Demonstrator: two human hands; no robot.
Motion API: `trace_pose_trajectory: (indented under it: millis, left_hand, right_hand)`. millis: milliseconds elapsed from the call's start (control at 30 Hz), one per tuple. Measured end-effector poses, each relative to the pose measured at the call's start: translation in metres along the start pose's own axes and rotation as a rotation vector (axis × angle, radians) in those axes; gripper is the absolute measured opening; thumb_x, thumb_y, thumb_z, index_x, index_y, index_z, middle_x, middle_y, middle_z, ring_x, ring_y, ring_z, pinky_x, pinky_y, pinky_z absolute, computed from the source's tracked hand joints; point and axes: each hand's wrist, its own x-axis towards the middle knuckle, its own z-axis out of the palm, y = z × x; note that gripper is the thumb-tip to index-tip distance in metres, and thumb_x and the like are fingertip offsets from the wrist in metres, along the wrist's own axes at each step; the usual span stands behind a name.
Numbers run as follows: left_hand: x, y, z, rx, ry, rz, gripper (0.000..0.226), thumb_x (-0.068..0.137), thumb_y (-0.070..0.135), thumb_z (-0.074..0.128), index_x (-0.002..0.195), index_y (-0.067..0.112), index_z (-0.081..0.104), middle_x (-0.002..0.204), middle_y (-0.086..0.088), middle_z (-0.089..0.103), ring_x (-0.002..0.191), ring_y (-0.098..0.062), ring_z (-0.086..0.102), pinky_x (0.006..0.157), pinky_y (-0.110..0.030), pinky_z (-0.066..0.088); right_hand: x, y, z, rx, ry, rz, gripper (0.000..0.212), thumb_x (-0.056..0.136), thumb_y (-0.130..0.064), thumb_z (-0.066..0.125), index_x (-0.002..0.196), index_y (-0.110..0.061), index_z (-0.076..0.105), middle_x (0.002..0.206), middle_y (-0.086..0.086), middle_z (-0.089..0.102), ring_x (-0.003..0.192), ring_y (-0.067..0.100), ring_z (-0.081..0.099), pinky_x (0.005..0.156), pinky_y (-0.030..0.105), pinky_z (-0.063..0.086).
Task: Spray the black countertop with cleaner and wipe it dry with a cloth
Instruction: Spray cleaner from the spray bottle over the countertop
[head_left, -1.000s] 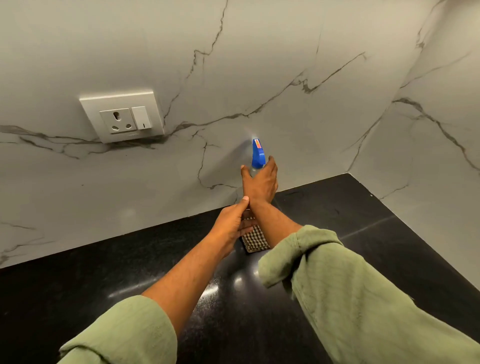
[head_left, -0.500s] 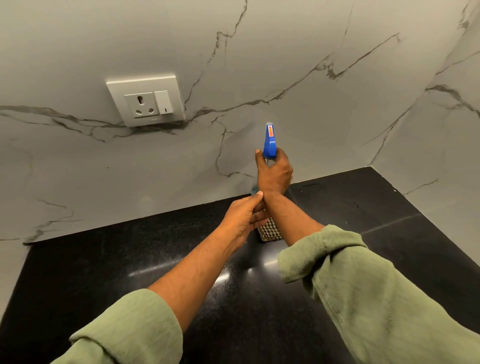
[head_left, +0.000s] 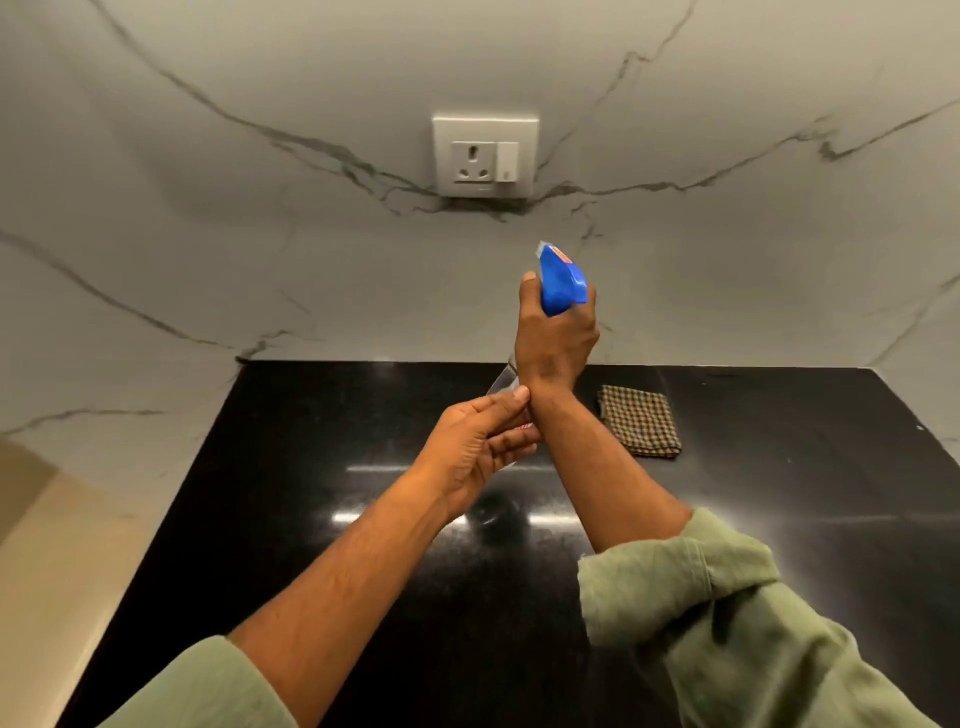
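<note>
Head view: both hands' grip closed on the spray bottle (head_left: 562, 283), apparently above the countertop (head_left: 363, 415).

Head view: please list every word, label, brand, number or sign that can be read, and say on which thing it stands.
No text can be read.
Spray bottle: an orange-red label patch on the blue head, too blurred to read.
Spray bottle body: a red-striped bit shows by the left hand, no letters legible.
Wall socket: no visible marking.
Checked cloth: no print.

Right hand (head_left: 556, 338) raised, fingers clenched; left hand (head_left: 475, 447) below, thumb touching right wrist, fingers curled.
</note>
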Motion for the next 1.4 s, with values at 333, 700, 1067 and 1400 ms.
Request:
trace_pose_trajectory:
  millis: [333, 700, 1067, 1400]
  left_hand:
    - [-0.095, -0.034, -0.096, -0.096, 0.157, -0.061, 0.024, 0.094, 0.023, 0.068, 0.106, 0.003, 0.073, 0.104, -0.017, 0.077, 0.09, -0.027, 0.076, 0.103, -0.049, 0.053]
    - [-0.196, -0.032, -0.195, -0.102, 0.08, -0.12, 0.041, 0.084, 0.036, 0.072, 0.112, 0.006, 0.073, 0.115, -0.022, 0.074, 0.105, -0.033, 0.072, 0.103, -0.048, 0.054]
    - [-0.235, -0.029, -0.244, -0.146, 0.036, -0.141, 0.032, 0.098, 0.037, 0.061, 0.108, 0.009, 0.075, 0.102, -0.017, 0.074, 0.094, -0.028, 0.073, 0.104, -0.048, 0.052]
    - [-0.235, -0.023, -0.247, -0.152, 0.087, -0.184, 0.045, 0.102, 0.036, 0.053, 0.126, 0.0, 0.066, 0.114, -0.021, 0.068, 0.098, -0.03, 0.071, 0.101, -0.046, 0.052]
  right_hand:
    - [-0.148, -0.004, 0.03, -0.158, -0.249, 0.186, 0.036, 0.089, -0.047, 0.066, 0.064, -0.025, 0.054, 0.062, -0.003, 0.06, 0.064, 0.023, 0.064, 0.069, 0.041, 0.058]
    - [-0.283, -0.043, 0.054, -0.259, -0.189, 0.263, 0.04, 0.09, -0.048, 0.067, 0.062, -0.022, 0.055, 0.059, -0.004, 0.057, 0.059, 0.018, 0.058, 0.07, 0.037, 0.052]
    - [-0.347, -0.062, 0.076, -0.346, -0.238, 0.224, 0.039, 0.09, -0.059, 0.057, 0.071, -0.025, 0.057, 0.068, -0.001, 0.063, 0.07, 0.024, 0.066, 0.074, 0.044, 0.058]
    - [-0.348, -0.05, 0.09, -0.456, -0.358, 0.24, 0.034, 0.092, -0.056, 0.059, 0.079, -0.025, 0.058, 0.076, -0.001, 0.067, 0.074, 0.022, 0.065, 0.075, 0.038, 0.052]
